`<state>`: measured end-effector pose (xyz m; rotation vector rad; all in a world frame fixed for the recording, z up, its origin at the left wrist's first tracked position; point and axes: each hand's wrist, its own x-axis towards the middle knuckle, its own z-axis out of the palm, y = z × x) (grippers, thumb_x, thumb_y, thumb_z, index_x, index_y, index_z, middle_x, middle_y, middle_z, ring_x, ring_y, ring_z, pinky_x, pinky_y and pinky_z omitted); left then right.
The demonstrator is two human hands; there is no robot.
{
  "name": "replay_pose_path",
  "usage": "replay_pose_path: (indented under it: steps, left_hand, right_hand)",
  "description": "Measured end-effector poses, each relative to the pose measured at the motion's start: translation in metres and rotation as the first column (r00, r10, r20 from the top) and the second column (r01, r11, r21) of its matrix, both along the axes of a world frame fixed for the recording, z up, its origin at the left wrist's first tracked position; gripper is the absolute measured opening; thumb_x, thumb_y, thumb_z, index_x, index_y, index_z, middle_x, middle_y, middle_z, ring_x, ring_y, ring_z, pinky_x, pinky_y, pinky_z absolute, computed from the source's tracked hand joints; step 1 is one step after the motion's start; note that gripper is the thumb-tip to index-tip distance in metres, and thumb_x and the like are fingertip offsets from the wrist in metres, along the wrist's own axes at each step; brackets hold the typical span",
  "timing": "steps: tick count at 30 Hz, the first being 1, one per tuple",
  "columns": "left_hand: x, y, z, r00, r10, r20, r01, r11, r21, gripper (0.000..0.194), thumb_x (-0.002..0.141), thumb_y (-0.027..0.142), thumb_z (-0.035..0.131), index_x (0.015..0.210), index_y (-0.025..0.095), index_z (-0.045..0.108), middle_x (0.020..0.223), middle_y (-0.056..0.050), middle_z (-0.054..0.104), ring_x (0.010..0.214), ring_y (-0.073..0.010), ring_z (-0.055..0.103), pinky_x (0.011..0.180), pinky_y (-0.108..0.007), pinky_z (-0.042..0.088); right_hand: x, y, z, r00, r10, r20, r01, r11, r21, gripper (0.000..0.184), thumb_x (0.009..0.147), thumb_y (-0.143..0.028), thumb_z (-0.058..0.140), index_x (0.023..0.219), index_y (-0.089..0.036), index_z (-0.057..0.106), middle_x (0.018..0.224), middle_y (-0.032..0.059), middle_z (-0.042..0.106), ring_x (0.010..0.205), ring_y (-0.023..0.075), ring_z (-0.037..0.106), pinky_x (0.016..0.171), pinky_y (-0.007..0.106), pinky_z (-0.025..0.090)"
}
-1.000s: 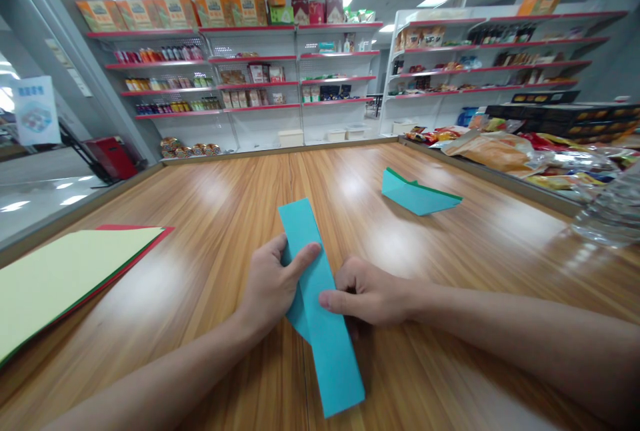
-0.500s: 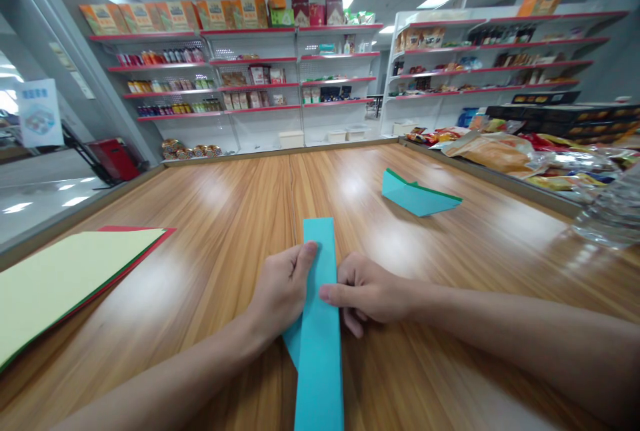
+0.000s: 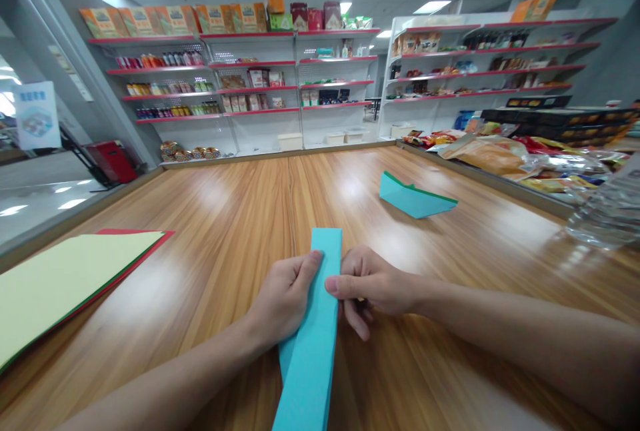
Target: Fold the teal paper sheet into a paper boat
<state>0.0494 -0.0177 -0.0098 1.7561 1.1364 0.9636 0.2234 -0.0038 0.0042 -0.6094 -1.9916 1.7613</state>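
A folded strip of light-blue paper [image 3: 318,331] is held up above the wooden table, its near end running out of the bottom of the view. My left hand [image 3: 285,294] grips its left edge, thumb on the top face. On the right edge, my right hand [image 3: 373,282] pinches the strip with the thumb on top and the index finger curled beneath. Another flap of the blue paper shows under the strip at lower left. Beyond my right hand, a folded blue paper boat [image 3: 416,199] with a green rim stands on the table.
A stack of coloured paper sheets [image 3: 75,271], pale yellow on top, lies at the left. A clear plastic bottle [image 3: 607,211] is at the right edge. Packaged snacks [image 3: 505,154] fill a bin past the table's right rim. Stocked shelves [image 3: 260,87] stand behind.
The blue paper strip has turned clockwise, its far end swinging right and its near end swinging left toward me. Both hands keep their grip; my right hand's lower fingers have loosened.
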Motion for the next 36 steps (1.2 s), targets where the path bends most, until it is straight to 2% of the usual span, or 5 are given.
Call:
replay_pose_path:
  steps: [6,11,16,31,36]
  left_hand:
    - [-0.005,0.001,-0.001,0.996,0.057,-0.069,-0.052,0.996,0.069,0.049,0.087,0.054,0.04,0.057,0.016,0.049,0.054,0.001,0.04,0.05,-0.0112,0.037,0.047,-0.023,0.029]
    - [-0.004,0.001,0.0,0.989,-0.128,0.074,0.133,0.988,-0.072,0.051,0.088,0.055,0.036,0.054,0.017,0.042,0.051,0.004,0.033,0.046,-0.009,0.029,0.043,-0.022,0.025]
    - [-0.004,0.001,0.001,0.998,-0.063,0.015,0.063,0.998,-0.021,0.048,0.087,0.053,0.039,0.057,0.016,0.045,0.053,0.003,0.033,0.048,-0.0094,0.03,0.044,-0.022,0.024]
    - [-0.006,0.002,0.001,0.984,-0.154,0.085,0.161,0.983,-0.09,0.049,0.088,0.055,0.036,0.056,0.018,0.037,0.052,0.005,0.029,0.046,-0.0078,0.025,0.041,-0.021,0.021]
    - [-0.005,0.004,-0.002,0.998,-0.046,0.033,0.046,0.999,-0.008,0.049,0.089,0.051,0.037,0.059,0.015,0.048,0.054,0.003,0.039,0.049,-0.0095,0.036,0.046,-0.022,0.027]
  right_hand:
    - [-0.002,0.005,-0.007,0.954,-0.287,-0.085,0.29,0.956,0.037,0.05,0.083,-0.051,0.052,0.051,-0.012,0.052,0.039,0.0001,0.055,0.03,0.0038,0.038,0.031,0.015,0.026]
    - [0.0,0.003,-0.003,0.974,-0.187,-0.13,0.184,0.982,-0.031,0.051,0.084,-0.049,0.051,0.05,-0.012,0.053,0.041,0.0025,0.058,0.028,0.0043,0.038,0.028,0.016,0.026]
    - [0.0,0.007,-0.005,0.897,-0.413,-0.158,0.417,0.909,-0.003,0.045,0.083,-0.048,0.055,0.055,-0.011,0.055,0.04,-0.0002,0.056,0.03,0.004,0.041,0.03,0.014,0.027]
    - [0.0,0.014,-0.011,0.88,-0.4,-0.256,0.326,0.901,-0.286,0.045,0.084,-0.047,0.052,0.058,-0.011,0.057,0.038,0.0,0.055,0.026,0.0052,0.038,0.026,0.015,0.022]
    - [-0.004,0.008,-0.013,0.925,-0.33,-0.188,0.321,0.944,-0.078,0.053,0.087,-0.055,0.045,0.056,-0.012,0.053,0.043,0.0007,0.056,0.032,0.0059,0.046,0.029,0.014,0.03]
